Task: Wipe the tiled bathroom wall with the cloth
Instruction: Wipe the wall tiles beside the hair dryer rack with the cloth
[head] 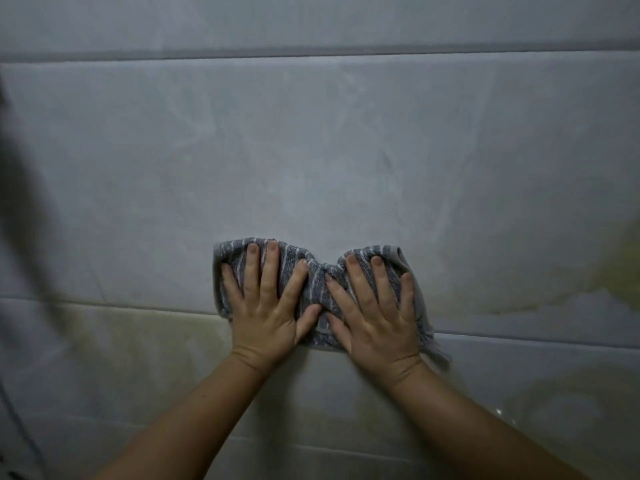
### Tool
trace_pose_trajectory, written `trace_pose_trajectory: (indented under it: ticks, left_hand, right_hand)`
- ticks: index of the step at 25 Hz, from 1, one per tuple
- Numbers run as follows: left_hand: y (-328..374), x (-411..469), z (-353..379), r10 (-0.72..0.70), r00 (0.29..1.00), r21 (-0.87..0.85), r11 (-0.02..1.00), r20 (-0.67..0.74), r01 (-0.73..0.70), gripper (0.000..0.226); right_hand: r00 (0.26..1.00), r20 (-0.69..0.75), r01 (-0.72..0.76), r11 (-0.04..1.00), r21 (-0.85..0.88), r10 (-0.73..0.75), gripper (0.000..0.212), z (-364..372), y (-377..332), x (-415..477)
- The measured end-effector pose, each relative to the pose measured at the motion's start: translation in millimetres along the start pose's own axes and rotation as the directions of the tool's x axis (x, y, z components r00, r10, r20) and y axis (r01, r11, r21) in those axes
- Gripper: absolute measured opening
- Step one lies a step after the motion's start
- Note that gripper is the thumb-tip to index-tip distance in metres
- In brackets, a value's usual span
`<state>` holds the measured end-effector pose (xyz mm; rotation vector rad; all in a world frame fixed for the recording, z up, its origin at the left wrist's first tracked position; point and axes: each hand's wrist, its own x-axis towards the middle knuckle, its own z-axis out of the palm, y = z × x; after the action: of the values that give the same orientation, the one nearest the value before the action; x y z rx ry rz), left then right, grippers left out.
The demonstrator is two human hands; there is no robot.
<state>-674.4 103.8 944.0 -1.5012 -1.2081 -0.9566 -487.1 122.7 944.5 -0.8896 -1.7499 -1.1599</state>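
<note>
A grey cloth with thin white stripes (320, 292) is pressed flat against the pale tiled wall (311, 150), bunched in the middle. My left hand (266, 306) lies on its left half with the fingers spread and pointing up. My right hand (377, 313) covers its right half the same way. The two thumbs nearly meet at the bunched centre. A frayed corner of the cloth hangs out below my right wrist. The cloth straddles a horizontal grout line.
Large grey marbled tiles fill the view, with grout lines (311, 51) running across above and below. Yellowish stains (145, 341) mark the lower tiles on the left and the right edge (623, 271). A dark shadow falls down the left side.
</note>
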Motion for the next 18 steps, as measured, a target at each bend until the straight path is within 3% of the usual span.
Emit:
trace_pose_trajectory:
  ticks: [11, 18]
  left_hand:
    - [165, 54, 17, 0.017, 1.000, -0.047, 0.999, -0.016, -0.018, 0.066]
    - [193, 136, 3, 0.011, 0.997, -0.095, 0.995, -0.082, -0.019, 0.063]
  right_hand:
    - [0.998, -0.029, -0.054, 0.997, -0.058, 0.053, 0.051, -32, 158, -50]
    - [0.990, -0.047, -0.135, 0.990, -0.035, 0.134, 0.054, -54, 205, -4]
